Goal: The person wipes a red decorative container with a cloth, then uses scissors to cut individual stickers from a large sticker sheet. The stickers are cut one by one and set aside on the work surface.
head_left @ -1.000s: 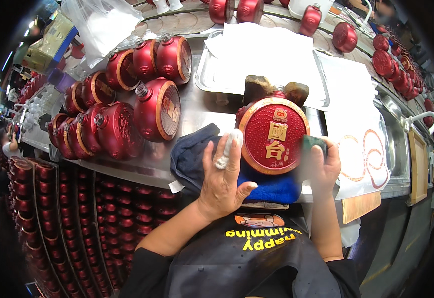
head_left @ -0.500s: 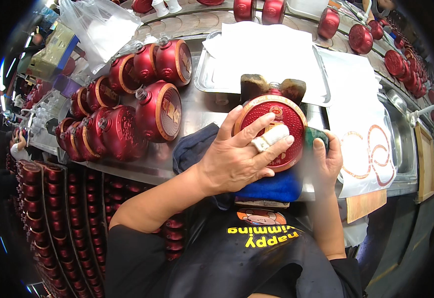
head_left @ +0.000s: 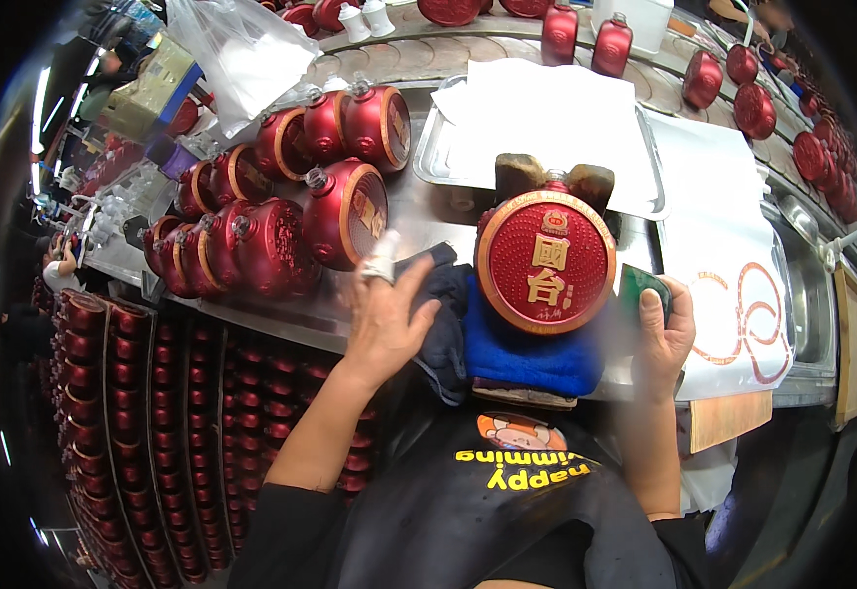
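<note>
A round red bottle with an orange-gold rim and raised gold characters lies face up, its neck between two dark worn blocks. Under its lower edge is a folded blue towel. My left hand is off to the left, slightly blurred, fingers spread and nothing gripped; white wrapping covers one fingertip. It is nearest to a standing red bottle and a dark cloth. To the right of the face-up bottle, my right hand pinches a flat green scraper-like piece.
Several red bottles crowd the metal table's left side. A metal tray with white sheets lies beyond the blocks. At right are ring-shaped red strips on white backing and a sink. Stacked bottles stand lower left.
My left hand has lifted off the bottle's face and moved left toward the standing bottles, uncovering the gold characters. My right hand keeps the green piece. The view has shifted slightly.
</note>
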{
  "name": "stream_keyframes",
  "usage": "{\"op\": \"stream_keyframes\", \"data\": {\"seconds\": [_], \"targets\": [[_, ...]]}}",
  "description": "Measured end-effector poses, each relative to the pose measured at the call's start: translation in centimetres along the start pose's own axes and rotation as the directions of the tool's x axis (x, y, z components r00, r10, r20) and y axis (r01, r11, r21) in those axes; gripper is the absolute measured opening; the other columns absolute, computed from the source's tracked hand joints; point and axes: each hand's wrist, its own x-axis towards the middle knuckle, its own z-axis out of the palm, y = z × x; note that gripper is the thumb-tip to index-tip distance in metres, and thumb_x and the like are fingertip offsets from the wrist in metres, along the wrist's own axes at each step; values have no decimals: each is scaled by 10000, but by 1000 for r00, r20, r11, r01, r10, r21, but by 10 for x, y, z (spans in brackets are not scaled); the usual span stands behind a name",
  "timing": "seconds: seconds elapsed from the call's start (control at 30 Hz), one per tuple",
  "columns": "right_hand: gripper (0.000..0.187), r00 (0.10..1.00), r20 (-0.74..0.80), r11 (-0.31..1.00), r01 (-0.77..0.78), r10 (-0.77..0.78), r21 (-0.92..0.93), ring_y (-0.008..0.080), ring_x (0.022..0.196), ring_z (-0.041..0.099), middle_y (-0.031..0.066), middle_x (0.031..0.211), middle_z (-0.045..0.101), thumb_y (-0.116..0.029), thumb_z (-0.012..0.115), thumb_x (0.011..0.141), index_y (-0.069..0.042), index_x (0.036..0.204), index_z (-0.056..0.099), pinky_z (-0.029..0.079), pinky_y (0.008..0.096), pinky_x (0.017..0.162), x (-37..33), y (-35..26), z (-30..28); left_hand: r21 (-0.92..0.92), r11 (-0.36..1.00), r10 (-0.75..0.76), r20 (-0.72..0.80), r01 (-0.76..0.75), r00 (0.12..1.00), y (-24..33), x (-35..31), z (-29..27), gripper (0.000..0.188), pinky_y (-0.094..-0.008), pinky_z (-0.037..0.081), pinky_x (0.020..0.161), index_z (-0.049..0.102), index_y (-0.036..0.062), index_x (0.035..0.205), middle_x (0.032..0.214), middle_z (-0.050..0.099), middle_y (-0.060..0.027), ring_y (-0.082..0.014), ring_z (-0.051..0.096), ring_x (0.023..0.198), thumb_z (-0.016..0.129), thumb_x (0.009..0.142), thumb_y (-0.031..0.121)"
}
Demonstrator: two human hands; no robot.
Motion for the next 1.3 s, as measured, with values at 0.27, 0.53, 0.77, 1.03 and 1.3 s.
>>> {"op": "stream_keyframes", "data": {"seconds": [0.27,0.53,0.77,1.03,1.3], "targets": [[251,998,-40,996,42,-39,77,75,816,539,24,918,600,-195,632,943,7,1074,558,448,205,744,-12,-15,-14,-406,913,-27,-169,-44,985,20,25,-25,144,-418,473,759,630,20,981,897,604,-190,-366,586,842,620,837,31],[236,999,-50,998,15,-12,62,84,785,577,41,920,613,-188,599,961,11,1075,543,483,207,691,-11,-24,-11,-31,813,570,-163,-582,805,94,98,-17,176,-394,443,816,683,107,949,937,651,-90,-295,569,953,642,778,112],[235,999,-43,993,25,-20,116,86,773,588,49,913,623,-179,606,957,15,1074,541,489,206,686,-10,-26,-13,3,778,626,-90,-628,775,87,94,-23,234,-324,494,714,687,57,947,909,629,-66,-261,559,985,582,748,123],[244,1000,-13,983,-12,15,185,76,762,584,41,905,627,-189,620,951,7,1077,547,483,197,673,-17,-34,-14,-49,688,726,47,-724,686,88,57,-37,297,-326,503,711,686,22,995,884,624,-60,-257,567,904,598,723,104],[240,999,-47,997,5,-2,78,54,788,535,14,918,600,-193,608,959,-1,1093,552,448,175,701,-16,-30,-23,-13,836,542,174,-549,822,71,65,-67,224,-367,512,691,692,38,935,873,622,-125,-285,587,839,602,742,109]]}}
